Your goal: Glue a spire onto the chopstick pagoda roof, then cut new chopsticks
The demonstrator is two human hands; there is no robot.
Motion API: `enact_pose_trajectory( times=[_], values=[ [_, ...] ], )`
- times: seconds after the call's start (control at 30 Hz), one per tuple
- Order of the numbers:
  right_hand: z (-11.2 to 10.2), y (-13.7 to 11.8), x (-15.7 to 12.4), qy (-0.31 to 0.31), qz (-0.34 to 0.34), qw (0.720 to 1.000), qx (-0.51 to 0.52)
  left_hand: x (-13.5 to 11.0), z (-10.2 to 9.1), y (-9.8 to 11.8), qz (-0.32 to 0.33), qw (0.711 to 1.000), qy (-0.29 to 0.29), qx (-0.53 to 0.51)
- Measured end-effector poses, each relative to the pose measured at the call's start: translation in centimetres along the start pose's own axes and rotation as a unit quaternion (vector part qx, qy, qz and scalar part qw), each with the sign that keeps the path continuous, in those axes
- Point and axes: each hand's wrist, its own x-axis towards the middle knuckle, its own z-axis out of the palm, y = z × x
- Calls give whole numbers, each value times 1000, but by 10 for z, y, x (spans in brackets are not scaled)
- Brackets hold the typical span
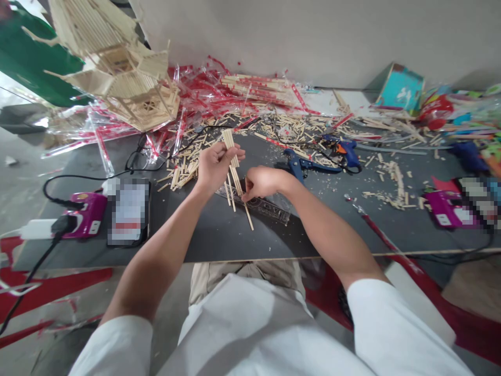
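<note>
- The left hand (214,168) and right hand (264,183) are close together above the table, not touching each other.
- The left hand is clamped around the upper part of a bundle of wooden sticks (234,173), which stands out above and below its fingers.
- The right hand's fingers (246,194) are curled in at the lower sticks; I cannot tell whether they are gripping them.
- The bundle is between the hands and held above the table. Its long axis is tilted, running from the far end, past the left hand, down to the near end, just beyond the right hand. The lower sticks fan apart, and the longest one reaches furthest toward the person.
- A clear ruler (254,207) lies on the table (219,237) just under the right hand.
- Loose stick scraps (187,169) lie just beyond the left hand.
- Two blue glue guns (307,165) lie beyond the right hand.
- A pink device (88,214) and a blurred phone (129,211) sit left of the left hand.
- Farther off, past the left hand, a stick model (117,70) rests on red-and-clear wrappers (250,90).
</note>
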Motion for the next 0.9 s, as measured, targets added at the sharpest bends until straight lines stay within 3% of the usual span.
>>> enact_pose_trajectory(
  times=[0.1,0.17,0.27,0.4,0.53,0.67,0.73,0.8,0.9],
  values=[
    [-13,12,-12,-64,-31,996,48,4,-4,3,31,999,38,17],
    [-26,23,-22,-68,-27,994,87,7,-9,5,61,994,82,33],
    [-45,41,-33,27,18,992,125,9,-15,8,74,990,116,38],
    [-52,61,-26,174,67,966,178,6,-11,6,56,994,80,42],
    [-42,73,-3,269,116,951,94,1,-4,-1,37,997,47,48],
    [-31,62,9,342,146,928,12,1,-3,-3,36,998,45,41],
    [-26,45,10,282,103,954,23,1,-4,-2,32,997,45,52],
    [-20,25,10,166,57,983,62,1,-4,-1,31,997,42,59],
    [-9,-1,12,65,29,993,99,-1,-4,-1,39,996,38,75]
  ],
)
